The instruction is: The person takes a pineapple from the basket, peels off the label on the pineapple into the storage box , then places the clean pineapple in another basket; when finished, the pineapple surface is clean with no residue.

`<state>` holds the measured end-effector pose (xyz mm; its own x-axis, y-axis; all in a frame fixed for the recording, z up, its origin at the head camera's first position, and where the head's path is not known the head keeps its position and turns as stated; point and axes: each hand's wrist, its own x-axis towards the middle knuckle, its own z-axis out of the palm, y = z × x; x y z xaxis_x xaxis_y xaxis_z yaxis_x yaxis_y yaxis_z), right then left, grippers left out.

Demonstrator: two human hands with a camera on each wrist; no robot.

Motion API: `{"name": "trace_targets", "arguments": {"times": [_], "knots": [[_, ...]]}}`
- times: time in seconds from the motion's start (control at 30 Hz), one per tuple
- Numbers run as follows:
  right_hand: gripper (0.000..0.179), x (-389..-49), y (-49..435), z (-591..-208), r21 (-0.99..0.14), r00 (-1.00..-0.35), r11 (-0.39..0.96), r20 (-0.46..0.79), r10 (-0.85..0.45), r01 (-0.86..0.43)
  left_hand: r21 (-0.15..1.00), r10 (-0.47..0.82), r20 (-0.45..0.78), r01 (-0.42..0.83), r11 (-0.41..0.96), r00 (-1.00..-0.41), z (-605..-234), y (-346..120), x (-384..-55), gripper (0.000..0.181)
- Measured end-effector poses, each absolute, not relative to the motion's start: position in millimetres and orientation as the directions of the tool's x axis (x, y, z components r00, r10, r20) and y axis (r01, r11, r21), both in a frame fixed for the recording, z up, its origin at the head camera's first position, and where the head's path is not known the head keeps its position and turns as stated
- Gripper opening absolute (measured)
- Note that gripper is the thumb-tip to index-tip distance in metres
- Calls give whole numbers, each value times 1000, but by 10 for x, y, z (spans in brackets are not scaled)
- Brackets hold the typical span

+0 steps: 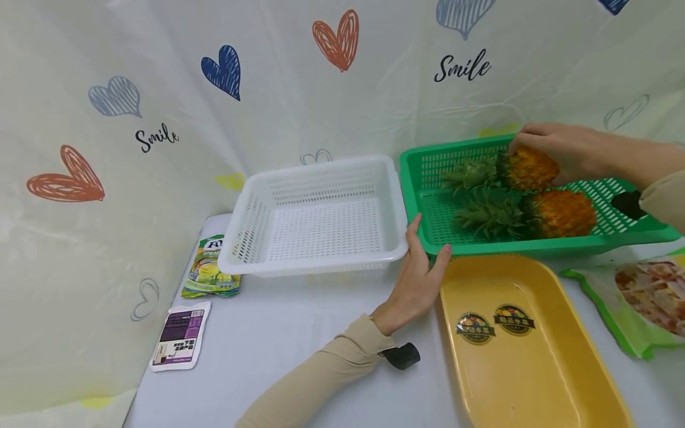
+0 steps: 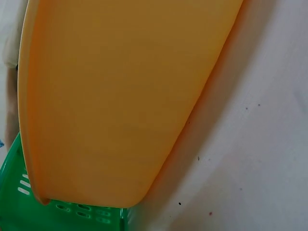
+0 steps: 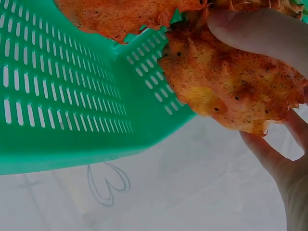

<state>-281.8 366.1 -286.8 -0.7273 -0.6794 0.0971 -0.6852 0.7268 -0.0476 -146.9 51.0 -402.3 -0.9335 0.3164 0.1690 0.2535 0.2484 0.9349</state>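
Observation:
In the head view, my right hand (image 1: 569, 148) grips the rear pineapple (image 1: 532, 169) over the green basket (image 1: 546, 245). The right wrist view shows my thumb on top of its orange, bumpy body (image 3: 231, 91) and fingers around the far side. Just in front, a second pineapple (image 1: 564, 214) lies in the basket, its leafy crown pointing left. My left hand (image 1: 414, 288) is at the right front corner of the white basket (image 1: 316, 264), by the green basket's rim. Its index finger and thumb are extended and spread; the other fingers are mostly hidden.
A yellow tray (image 1: 527, 368) with two round stickers stands in front of the green basket. To its right lies a green-edged food bag (image 1: 642, 297). At the left are a green-yellow packet (image 1: 211, 267) and a purple-white pouch (image 1: 181, 337). A heart-printed sheet hangs behind.

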Motion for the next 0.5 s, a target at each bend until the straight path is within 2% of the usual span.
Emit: {"name": "trace_targets", "arguments": {"times": [0.3, 0.5], "knots": [[90, -2925, 3701, -2895, -36, -773, 772, 43, -633, -634, 929, 328, 181, 271, 253, -927, -4005, 474, -1464, 75], [85, -2982, 3731, -2996, -109, -815, 812, -35, -579, -573, 925, 329, 188, 279, 256, -925, -4013, 480, -1472, 74]]}}
